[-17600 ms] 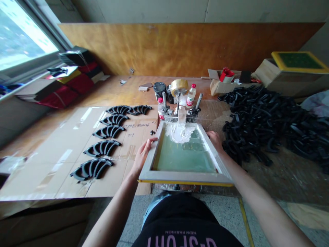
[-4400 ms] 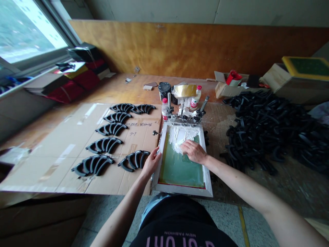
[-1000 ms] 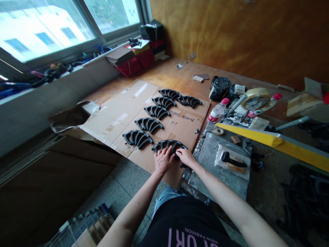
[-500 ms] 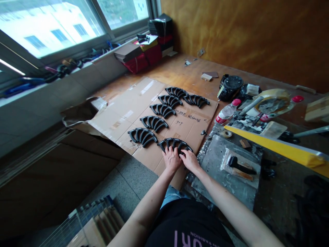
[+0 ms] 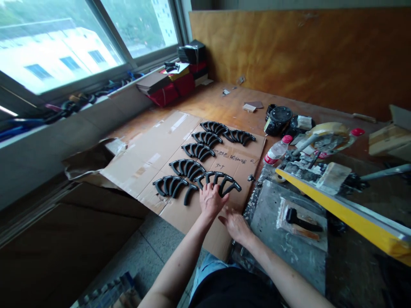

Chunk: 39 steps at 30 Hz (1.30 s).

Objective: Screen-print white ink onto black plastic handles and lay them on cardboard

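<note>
Rows of black curved handles with wider dark heads lie fanned out on a flattened cardboard sheet. My left hand reaches over the nearest row of black curved handles, its fingers bent onto their lower ends and its thumb to the right. The fingers partly hide those ends. Just right of it and closer to me, my right hand is low over the cardboard, away from the handles, its thumb and fingers apart and nothing visible in it. Another row fans out to the left.
To the right are a grey plate with a black T-shaped piece on it, a yellow-edged frame, and a red-capped bottle. Black jars stand behind. Red-wrapped stacks sit by the window.
My right hand has come off the near row and drawn back toward me. The left hand stays at that row, which now lies closer to the neighbouring rows. The view has tilted up.
</note>
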Each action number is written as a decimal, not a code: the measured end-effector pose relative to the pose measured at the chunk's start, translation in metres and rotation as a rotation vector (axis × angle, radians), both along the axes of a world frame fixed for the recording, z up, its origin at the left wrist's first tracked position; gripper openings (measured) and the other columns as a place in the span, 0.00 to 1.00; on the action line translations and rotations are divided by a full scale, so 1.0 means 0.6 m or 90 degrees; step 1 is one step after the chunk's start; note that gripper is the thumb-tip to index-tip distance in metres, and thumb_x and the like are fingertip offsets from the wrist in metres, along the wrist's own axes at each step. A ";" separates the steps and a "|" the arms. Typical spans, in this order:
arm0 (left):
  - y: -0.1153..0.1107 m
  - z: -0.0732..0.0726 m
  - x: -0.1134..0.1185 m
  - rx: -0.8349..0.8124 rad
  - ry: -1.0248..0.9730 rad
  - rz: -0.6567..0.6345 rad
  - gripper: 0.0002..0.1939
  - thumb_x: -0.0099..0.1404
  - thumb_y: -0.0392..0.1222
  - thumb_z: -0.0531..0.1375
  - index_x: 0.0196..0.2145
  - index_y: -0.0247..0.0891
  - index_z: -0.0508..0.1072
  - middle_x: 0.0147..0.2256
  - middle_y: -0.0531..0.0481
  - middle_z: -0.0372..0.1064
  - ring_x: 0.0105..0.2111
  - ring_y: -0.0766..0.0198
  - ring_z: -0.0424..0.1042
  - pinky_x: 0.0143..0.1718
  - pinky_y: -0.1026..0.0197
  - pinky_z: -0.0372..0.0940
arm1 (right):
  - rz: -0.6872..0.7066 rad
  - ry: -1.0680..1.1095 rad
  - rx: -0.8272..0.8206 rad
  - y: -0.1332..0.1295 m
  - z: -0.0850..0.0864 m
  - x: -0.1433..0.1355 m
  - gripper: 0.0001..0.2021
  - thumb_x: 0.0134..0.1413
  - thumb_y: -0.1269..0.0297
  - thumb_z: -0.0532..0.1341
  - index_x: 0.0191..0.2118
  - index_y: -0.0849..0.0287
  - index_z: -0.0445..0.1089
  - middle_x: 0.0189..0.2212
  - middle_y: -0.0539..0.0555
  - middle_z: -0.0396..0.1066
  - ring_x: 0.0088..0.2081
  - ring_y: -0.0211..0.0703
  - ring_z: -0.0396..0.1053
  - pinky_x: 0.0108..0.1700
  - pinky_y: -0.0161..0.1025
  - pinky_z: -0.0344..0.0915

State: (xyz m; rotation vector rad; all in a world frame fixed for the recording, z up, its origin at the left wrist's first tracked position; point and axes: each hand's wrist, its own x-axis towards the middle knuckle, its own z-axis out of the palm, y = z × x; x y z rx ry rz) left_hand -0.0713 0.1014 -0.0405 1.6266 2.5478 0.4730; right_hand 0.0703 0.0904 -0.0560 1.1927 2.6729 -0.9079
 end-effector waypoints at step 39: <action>-0.133 -0.138 -0.163 0.068 0.026 0.038 0.22 0.69 0.47 0.48 0.53 0.31 0.68 0.54 0.34 0.68 0.57 0.51 0.65 0.59 0.49 0.59 | 0.033 0.002 0.000 -0.010 -0.011 0.019 0.22 0.62 0.52 0.57 0.51 0.63 0.73 0.59 0.67 0.63 0.62 0.57 0.58 0.61 0.52 0.55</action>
